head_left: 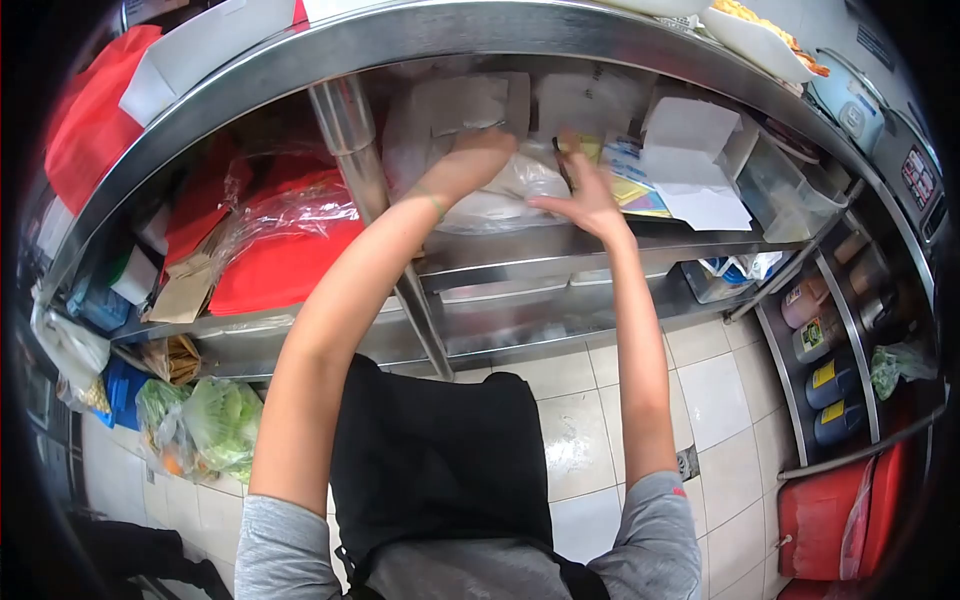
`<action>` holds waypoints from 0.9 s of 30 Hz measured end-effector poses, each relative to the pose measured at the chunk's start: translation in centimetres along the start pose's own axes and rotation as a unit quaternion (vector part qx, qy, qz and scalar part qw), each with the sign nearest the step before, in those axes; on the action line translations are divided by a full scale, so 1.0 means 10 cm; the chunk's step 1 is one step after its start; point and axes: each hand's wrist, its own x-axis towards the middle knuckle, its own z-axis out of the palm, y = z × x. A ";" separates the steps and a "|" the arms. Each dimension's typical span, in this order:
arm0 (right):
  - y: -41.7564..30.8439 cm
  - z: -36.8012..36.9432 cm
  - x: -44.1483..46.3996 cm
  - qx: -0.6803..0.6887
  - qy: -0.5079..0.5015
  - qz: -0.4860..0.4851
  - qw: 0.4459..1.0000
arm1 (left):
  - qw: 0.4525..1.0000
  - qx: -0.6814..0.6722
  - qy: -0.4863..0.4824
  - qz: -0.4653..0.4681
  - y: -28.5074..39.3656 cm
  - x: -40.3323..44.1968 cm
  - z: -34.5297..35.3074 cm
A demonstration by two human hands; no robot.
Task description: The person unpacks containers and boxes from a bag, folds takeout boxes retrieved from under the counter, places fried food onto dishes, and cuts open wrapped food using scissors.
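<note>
Far to the left of the left hand, and lower, bagged green leafy vegetables (222,420) sit by the tiled floor (575,440). Above them, a brown cardboard piece (183,285) lies at the edge of the steel shelf (590,248). Nearer, though still well left of that hand, red bundles (285,255) lie partly under clear plastic wrap. A steel post (345,125) stands between them and the hand.

The left hand (485,153) reaches onto the shelf, fingers bent and turned away from view, at the upper left side of a clear plastic bag (525,180) with whitish contents. Whether it grips the bag cannot be told. A pale packet (475,97) lies just behind it.

The bag lies between the two hands. At its right side, the right hand (590,200) is spread, thumb out toward the bag and well away from the forefinger; no firm hold shows. A dark narrow object (562,165) is right beside its forefinger; contact is unclear.

Just right of this hand are yellow and blue printed papers (632,185), then a folded white sheet (690,160). Farther right is a clear plastic bin (800,205); beyond and lower, a rack holds bottles (832,380).
</note>
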 end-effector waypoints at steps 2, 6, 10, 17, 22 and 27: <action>0.09 0.28 0.32 0.038 -0.140 0.009 0.989 | 0.990 -0.131 0.047 -0.009 -0.08 0.03 0.03; 0.41 0.70 0.47 0.067 0.027 0.108 0.992 | 0.832 -0.191 0.480 -0.203 0.02 -0.13 0.37; 0.34 0.76 0.41 0.127 0.292 0.127 0.940 | 0.983 -0.073 -0.014 -0.165 0.07 -0.55 0.41; 0.26 0.56 0.44 0.098 0.061 -0.015 0.993 | 0.966 0.136 -0.157 -0.152 0.18 -0.47 0.28; 0.06 0.46 0.45 0.064 -0.174 -0.049 0.981 | 0.925 0.171 -0.323 -0.108 0.32 -0.56 0.01; -0.19 0.58 0.41 -0.015 -0.281 -0.127 0.951 | 0.918 0.169 -0.356 -0.049 0.25 -0.85 0.05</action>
